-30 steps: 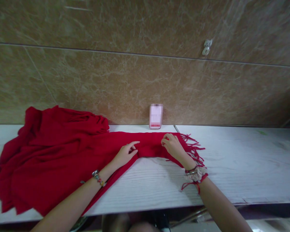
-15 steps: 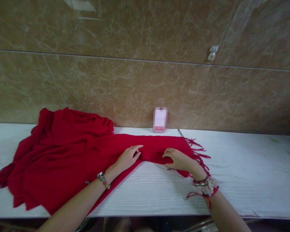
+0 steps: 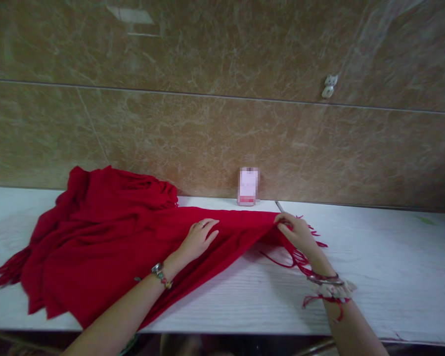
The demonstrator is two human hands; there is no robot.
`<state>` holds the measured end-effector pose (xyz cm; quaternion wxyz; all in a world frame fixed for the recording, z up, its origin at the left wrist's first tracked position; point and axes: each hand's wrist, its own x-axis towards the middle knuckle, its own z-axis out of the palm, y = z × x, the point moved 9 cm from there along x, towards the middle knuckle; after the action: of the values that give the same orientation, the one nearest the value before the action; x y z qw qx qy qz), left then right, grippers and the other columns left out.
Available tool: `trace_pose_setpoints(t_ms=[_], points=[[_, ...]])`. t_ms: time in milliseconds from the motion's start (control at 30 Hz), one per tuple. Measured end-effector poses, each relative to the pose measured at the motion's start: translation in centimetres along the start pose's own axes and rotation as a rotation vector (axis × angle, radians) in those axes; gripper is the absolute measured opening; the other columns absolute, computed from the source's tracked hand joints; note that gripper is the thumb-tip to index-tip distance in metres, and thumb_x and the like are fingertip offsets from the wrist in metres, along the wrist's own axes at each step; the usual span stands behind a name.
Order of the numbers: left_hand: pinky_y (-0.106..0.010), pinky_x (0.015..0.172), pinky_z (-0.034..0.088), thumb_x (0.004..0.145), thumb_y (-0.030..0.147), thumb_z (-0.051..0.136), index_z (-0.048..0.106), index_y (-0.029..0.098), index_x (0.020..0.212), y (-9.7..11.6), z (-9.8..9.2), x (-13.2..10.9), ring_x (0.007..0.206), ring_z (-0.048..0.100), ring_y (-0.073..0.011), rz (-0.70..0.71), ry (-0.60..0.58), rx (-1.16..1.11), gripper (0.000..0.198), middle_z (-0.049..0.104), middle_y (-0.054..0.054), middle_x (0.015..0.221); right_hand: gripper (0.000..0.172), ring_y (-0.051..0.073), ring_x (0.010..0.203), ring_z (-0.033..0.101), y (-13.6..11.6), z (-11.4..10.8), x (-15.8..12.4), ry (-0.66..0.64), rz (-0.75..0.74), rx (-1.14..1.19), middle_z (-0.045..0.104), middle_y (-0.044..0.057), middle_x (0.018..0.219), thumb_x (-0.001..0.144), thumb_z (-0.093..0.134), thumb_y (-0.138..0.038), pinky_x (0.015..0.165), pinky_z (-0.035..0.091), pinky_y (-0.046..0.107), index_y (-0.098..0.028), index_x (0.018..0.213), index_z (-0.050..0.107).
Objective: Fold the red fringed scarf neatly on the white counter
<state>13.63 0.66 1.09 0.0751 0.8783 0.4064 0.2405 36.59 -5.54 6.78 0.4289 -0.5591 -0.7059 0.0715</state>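
Observation:
A red fringed scarf [image 3: 107, 252] spreads over the left and middle of the white table, bunched into folds at the back left. Its narrower end runs to the right, where loose tassels hang. My left hand [image 3: 200, 240] lies on the scarf near the middle, fingers stretched out and slightly apart. At the right end, my right hand [image 3: 294, 230] pinches the scarf's edge between thumb and fingers and holds it raised a little off the table. The cloth slants from that pinch down toward the front left.
A phone with a blurred screen [image 3: 248, 187] leans against the brown marbled tile wall [image 3: 193, 133] behind the scarf. A small white cat-shaped piece [image 3: 330, 86] is fixed on the wall. The white wood-grain table [image 3: 389, 267] ends at a front edge near my forearms.
My right hand has moved right and slightly up, and now grips the scarf's edge and lifts it. The front edge now stretches in a slanting line. My left hand stays nearly in place.

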Motion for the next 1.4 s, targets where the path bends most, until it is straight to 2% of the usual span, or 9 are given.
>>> trace_pose_setpoints(t_ms=[100, 233, 300, 367, 467, 700, 900, 1167, 1400], points=[[-0.046, 0.100, 0.026, 0.088, 0.040, 0.037, 0.043, 0.020, 0.126, -0.9, 2.0, -0.5, 0.124, 0.033, -0.0245, -0.067, -0.233, 0.117, 0.044, 0.040, -0.011, 0.134, 0.012, 0.013, 0.058, 0.053, 0.7, -1.5, -0.2, -0.022, 0.070, 0.234, 0.058, 0.000, 0.062, 0.067, 0.047, -0.030, 0.056, 0.042, 0.024, -0.019, 0.064, 0.053], [-0.051, 0.101, 0.019, 0.086, 0.049, 0.035, 0.035, 0.023, 0.132, -1.1, 2.7, -1.2, 0.130, 0.021, -0.0278, -0.085, -0.366, 0.161, 0.052, 0.028, -0.011, 0.141, 0.026, 0.014, 0.054, 0.054, 0.5, 1.6, -2.1, -0.559, 0.178, 0.300, 0.058, 0.000, 0.057, 0.069, 0.051, -0.043, 0.054, 0.043, 0.025, -0.018, 0.068, 0.059], [-0.053, 0.101, 0.017, 0.085, 0.052, 0.035, 0.034, 0.023, 0.133, -1.2, 2.6, -1.3, 0.130, 0.018, -0.0299, -0.097, -0.378, 0.161, 0.056, 0.026, -0.011, 0.142, 0.034, 0.014, 0.051, 0.055, 1.0, 3.0, -3.1, -0.724, 0.235, 0.263, 0.059, 0.001, 0.057, 0.074, 0.045, -0.047, 0.053, 0.045, 0.027, -0.018, 0.078, 0.062], [-0.055, 0.100, 0.016, 0.083, 0.054, 0.038, 0.034, 0.023, 0.133, -1.6, 2.4, -1.2, 0.130, 0.017, -0.0319, -0.111, -0.381, 0.167, 0.059, 0.025, -0.011, 0.142, 0.038, 0.016, 0.058, 0.060, 2.0, 3.1, -2.4, -0.630, 0.243, 0.162, 0.064, 0.004, 0.068, 0.079, 0.039, -0.046, 0.060, 0.049, 0.031, -0.017, 0.090, 0.061], [-0.057, 0.099, 0.016, 0.080, 0.058, 0.039, 0.033, 0.023, 0.133, -2.8, 2.0, -1.0, 0.130, 0.015, -0.0340, -0.152, -0.386, 0.182, 0.064, 0.024, -0.011, 0.142, 0.033, 0.022, 0.092, 0.059, 3.1, 3.3, -1.3, -0.474, 0.165, -0.143, 0.064, 0.011, 0.100, 0.078, 0.045, -0.036, 0.085, 0.045, 0.039, -0.017, 0.100, 0.060], [-0.052, 0.101, 0.016, 0.081, 0.054, 0.039, 0.030, 0.021, 0.135, -5.1, 1.3, -0.7, 0.131, 0.013, -0.0328, -0.210, -0.405, 0.208, 0.064, 0.020, -0.012, 0.143, 0.065, 0.025, 0.129, 0.024, 5.4, 6.7, -2.7, -0.675, 0.203, -0.430, 0.029, 0.015, 0.140, 0.076, 0.052, -0.043, 0.106, 0.022, 0.041, -0.014, 0.132, 0.036], [-0.045, 0.105, 0.011, 0.084, 0.050, 0.038, 0.019, 0.026, 0.138, -1.1, 2.2, -1.0, 0.133, 0.008, -0.0246, 0.096, -0.396, 0.172, 0.062, 0.015, -0.007, 0.145, 0.074, 0.029, 0.131, 0.015, 6.9, 7.3, -2.3, -0.646, 0.252, -0.457, 0.020, 0.015, 0.143, 0.075, 0.052, -0.052, 0.105, 0.018, 0.049, -0.016, 0.135, 0.029], [-0.052, 0.103, 0.010, 0.082, 0.053, 0.041, 0.029, 0.031, 0.134, -0.4, 3.1, -1.2, 0.132, 0.009, -0.0283, 0.145, -0.535, 0.159, 0.058, 0.018, -0.006, 0.145, 0.062, 0.026, 0.129, 0.023, 5.7, 4.4, -1.7, -0.515, 0.093, -0.485, 0.033, 0.011, 0.139, 0.075, 0.053, -0.045, 0.105, 0.023, 0.044, -0.019, 0.130, 0.039], [-0.051, 0.102, 0.013, 0.075, 0.053, 0.053, 0.037, 0.033, 0.128, -0.7, 2.5, -0.8, 0.132, 0.010, -0.0293, 0.164, -0.615, 0.030, 0.058, 0.020, -0.006, 0.144, 0.083, 0.030, 0.129, 0.021, 6.6, 5.3, -3.9, -0.781, 0.295, -0.449, 0.026, 0.015, 0.141, 0.063, 0.063, -0.052, 0.104, 0.024, 0.044, -0.019, 0.133, 0.033]])
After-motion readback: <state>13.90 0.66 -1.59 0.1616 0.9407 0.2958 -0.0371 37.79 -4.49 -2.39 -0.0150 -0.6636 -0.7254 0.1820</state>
